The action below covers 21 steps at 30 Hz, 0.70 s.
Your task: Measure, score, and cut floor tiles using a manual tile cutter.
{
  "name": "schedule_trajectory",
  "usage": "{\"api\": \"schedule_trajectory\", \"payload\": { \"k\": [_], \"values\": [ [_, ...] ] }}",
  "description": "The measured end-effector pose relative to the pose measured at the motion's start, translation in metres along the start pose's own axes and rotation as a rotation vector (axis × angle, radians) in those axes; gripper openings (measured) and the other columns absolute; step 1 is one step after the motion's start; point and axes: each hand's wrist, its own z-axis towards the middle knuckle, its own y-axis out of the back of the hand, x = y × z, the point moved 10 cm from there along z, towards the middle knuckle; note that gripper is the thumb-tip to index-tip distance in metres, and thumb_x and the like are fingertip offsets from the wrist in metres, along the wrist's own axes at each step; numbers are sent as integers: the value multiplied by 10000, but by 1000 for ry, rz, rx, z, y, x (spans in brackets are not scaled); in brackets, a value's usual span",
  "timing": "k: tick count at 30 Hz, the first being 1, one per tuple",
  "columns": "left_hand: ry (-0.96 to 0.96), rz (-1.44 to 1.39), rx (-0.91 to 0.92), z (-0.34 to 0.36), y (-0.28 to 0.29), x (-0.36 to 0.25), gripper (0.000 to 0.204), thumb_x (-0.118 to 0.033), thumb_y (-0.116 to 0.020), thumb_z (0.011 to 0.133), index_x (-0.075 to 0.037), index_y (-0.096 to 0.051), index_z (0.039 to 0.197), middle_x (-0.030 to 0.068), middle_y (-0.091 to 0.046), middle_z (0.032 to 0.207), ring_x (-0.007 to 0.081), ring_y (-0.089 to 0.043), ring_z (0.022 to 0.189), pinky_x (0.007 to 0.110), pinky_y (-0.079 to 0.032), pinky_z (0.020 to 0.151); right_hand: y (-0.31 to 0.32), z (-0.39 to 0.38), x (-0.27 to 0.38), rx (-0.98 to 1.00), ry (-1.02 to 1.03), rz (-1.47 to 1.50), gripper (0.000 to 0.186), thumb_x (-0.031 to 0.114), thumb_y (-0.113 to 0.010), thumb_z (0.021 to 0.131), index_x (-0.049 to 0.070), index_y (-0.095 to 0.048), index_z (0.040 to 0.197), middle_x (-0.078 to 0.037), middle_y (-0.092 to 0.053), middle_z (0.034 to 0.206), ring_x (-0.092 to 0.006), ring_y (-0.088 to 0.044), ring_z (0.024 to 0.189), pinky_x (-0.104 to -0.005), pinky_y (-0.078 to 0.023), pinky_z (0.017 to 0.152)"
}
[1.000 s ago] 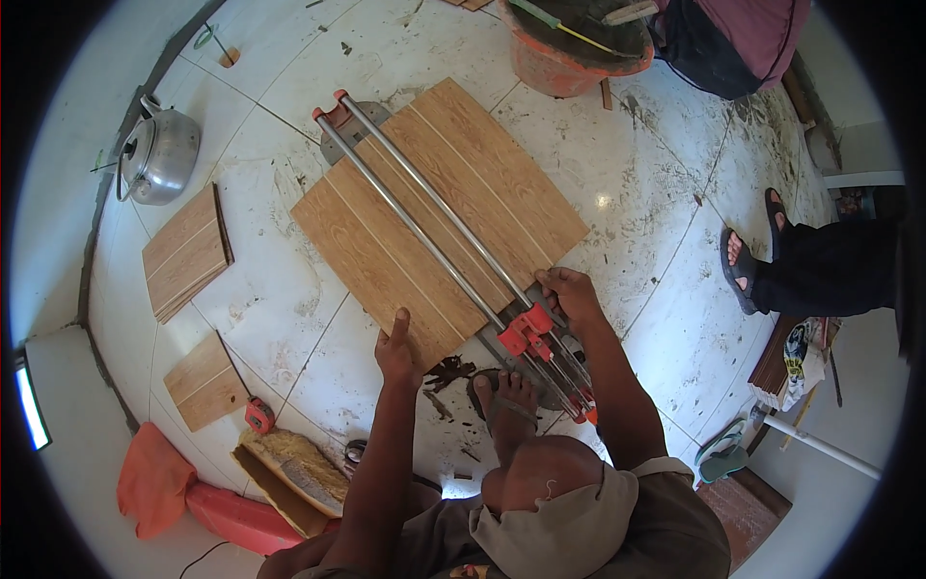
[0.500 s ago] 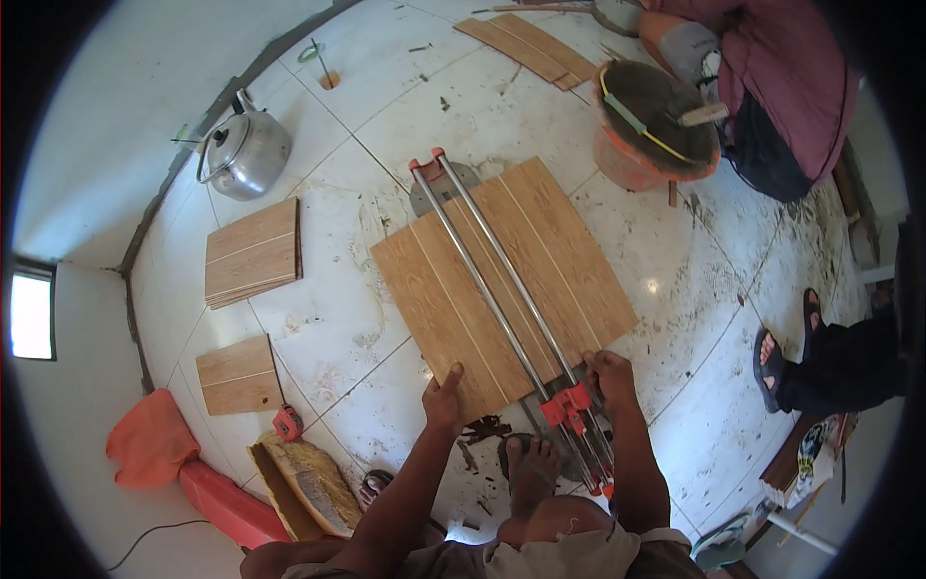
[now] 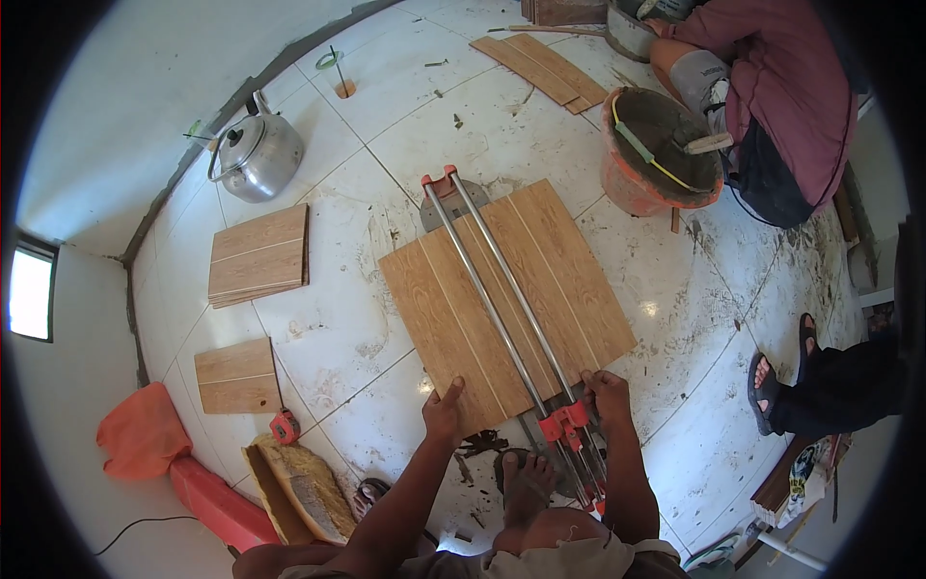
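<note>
view shifted, tile [image 3: 569,275] on cutter [image 3: 562,422], smudged floor [image 3: 333,338], pale wall [image 3: 145,116]

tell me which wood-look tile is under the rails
The big central tile, crossed by two rails; the stack, the smaller piece beside the tape measure and far strips aren't.

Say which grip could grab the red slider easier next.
Probably the right grip: both touch the wood-look tile, but it's nearer the red tile-cutter carriage than the left grip.
</note>
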Motion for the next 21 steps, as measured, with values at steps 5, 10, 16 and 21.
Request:
{"api": "schedule_trajectory", "payload": {
  "k": [5,10,16,21],
  "values": [
    [13,6,-38,-2,5,-3,396,-245,-758,897,0,-599,1163,77,-654,1069,203,-644,946,358,-527,856,-2,1,-4,3,15,9,322,208,-722,909,58,-577,662,-22,-564,587,-109,-516,477,-269,-410,454],
    [-22,-44,-20,0,3,-3,401,-228,-760,894,5,-593,1176,84,-657,1081,216,-644,963,372,-527,873,-3,2,-10,1,-7,29,329,209,-721,909,60,-571,657,-20,-566,590,-105,-514,477,-272,-411,455],
    [-31,0,0,-4,-7,-9,451,-219,-728,917,20,-548,1256,110,-637,1159,238,-623,1062,393,-518,913,26,-29,-21,-103,148,85,208,225,-699,926,21,-672,899,-21,-612,690,-102,-571,562,-258,-450,518],
    [-28,-46,64,-8,-15,-13,496,-231,-722,921,13,-510,1297,124,-613,1198,267,-622,1069,424,-521,933,112,-110,-69,-208,372,-611,308,319,-658,952,13,-670,990,-135,-690,823,-213,-664,727,-346,-515,688]
  ]
}}
